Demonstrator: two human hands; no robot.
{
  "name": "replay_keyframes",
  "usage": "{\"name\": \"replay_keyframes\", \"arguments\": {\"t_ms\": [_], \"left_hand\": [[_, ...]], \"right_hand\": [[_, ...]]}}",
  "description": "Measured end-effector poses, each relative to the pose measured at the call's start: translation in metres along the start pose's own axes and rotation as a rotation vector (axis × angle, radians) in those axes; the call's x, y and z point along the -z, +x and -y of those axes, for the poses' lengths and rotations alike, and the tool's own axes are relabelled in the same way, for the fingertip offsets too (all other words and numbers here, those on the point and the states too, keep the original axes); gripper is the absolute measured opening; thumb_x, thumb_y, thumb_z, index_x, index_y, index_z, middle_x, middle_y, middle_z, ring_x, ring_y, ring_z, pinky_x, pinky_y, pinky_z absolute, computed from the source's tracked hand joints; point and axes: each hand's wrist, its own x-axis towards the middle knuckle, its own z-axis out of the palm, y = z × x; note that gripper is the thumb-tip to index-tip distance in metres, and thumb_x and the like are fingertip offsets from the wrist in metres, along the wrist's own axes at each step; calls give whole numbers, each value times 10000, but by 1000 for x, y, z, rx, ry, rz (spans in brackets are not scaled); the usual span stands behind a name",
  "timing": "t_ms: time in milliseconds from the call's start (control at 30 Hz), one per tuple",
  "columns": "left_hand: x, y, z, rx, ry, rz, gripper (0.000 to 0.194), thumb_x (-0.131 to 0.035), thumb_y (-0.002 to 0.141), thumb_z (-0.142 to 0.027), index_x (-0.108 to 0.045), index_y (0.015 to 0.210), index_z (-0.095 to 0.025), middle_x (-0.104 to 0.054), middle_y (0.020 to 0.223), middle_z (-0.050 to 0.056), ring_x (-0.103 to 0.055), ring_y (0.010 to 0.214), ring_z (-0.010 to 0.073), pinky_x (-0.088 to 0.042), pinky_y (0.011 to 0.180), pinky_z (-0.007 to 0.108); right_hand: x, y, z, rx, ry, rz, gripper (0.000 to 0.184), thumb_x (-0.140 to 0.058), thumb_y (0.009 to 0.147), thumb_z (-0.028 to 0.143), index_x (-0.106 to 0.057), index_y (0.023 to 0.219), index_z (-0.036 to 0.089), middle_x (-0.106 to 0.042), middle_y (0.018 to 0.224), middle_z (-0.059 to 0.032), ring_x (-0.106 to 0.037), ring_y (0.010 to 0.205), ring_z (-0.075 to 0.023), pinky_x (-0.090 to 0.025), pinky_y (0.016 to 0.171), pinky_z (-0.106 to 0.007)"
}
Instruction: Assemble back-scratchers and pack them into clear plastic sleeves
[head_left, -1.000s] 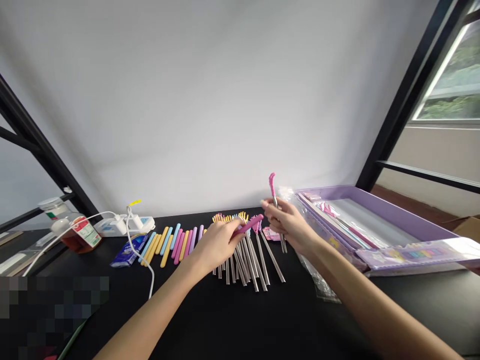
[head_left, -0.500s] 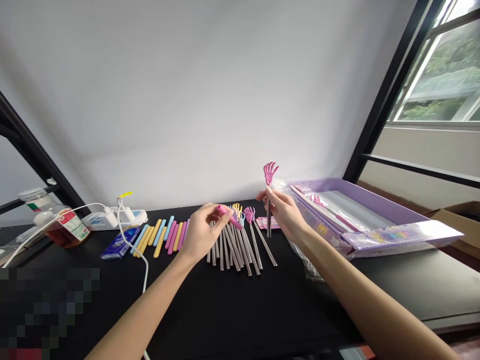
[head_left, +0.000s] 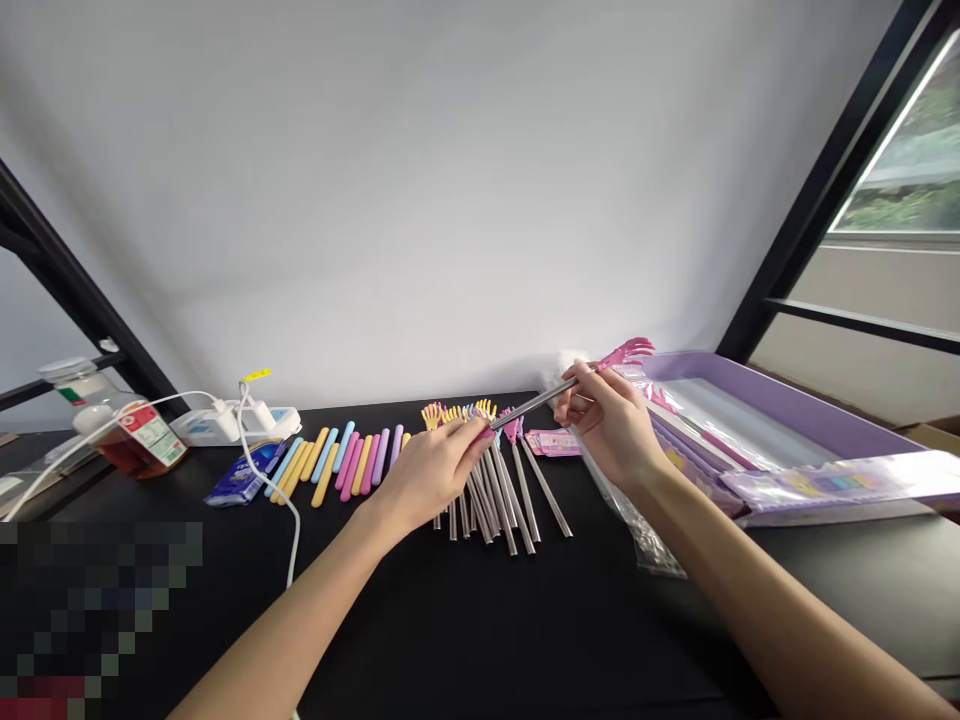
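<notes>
My right hand [head_left: 611, 420] grips a back scratcher [head_left: 544, 396] just below its pink hand-shaped head. The silver rod slants down to the left and meets a pink handle [head_left: 487, 433], mostly covered by the fingers of my left hand [head_left: 435, 465]. Whether the rod sits inside the handle I cannot tell. Beneath both hands several silver rods [head_left: 514, 500] with yellow, blue, purple and pink hand-shaped heads lie side by side on the black table [head_left: 480, 620]. To their left is a row of loose handles [head_left: 349, 470] in blue, yellow, pink and purple.
At right stands a purple tray [head_left: 787, 400] holding wrapped back scratchers, with clear plastic wrap [head_left: 652, 535] beside it. Small pink cards [head_left: 553, 443] lie near the rods. Leftward are a blue packet [head_left: 241, 478], a power strip [head_left: 277, 420], a white cable [head_left: 295, 540] and a jar [head_left: 135, 440].
The back scratcher has tipped from upright to slanting, its head now to the right. Its lower end has come to the pink handle in my left hand. The view has shifted slightly.
</notes>
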Motion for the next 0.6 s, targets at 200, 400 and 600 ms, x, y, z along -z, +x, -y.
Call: {"name": "replay_keyframes", "arguments": {"t_ms": [200, 400, 600], "left_hand": [[-1, 1, 3, -18, -70, -83, 296, -377, 1085, -372, -611, 1154, -205, -729, 1004, 26, -685, 777, 162, -497, 641, 272], [-2, 0, 6, -70, -1, -157, 276, -448, 1066, -362, -657, 1153, -204, -757, 1068, 35, -719, 803, 165, -531, 667, 269], [2, 0, 8, -112, 66, -257, 281, -479, 1055, -362, -678, 1175, -203, -778, 986, 9, -727, 758, 150, -548, 648, 258]], "right_hand": [[-1, -1, -1, 37, 15, -19, 273, -836, 794, 428, -673, 776, 210, -611, 592, 19, -599, 545, -117, -502, 545, -248], [-2, -3, -3, 40, 34, 12, 246, -833, 806, 411, -686, 791, 214, -622, 634, 22, -606, 567, -111, -520, 561, -249], [0, -3, 3, 31, -4, 65, 221, -830, 807, 383, -718, 789, 194, -628, 606, 7, -619, 554, -124, -530, 557, -264]]}}
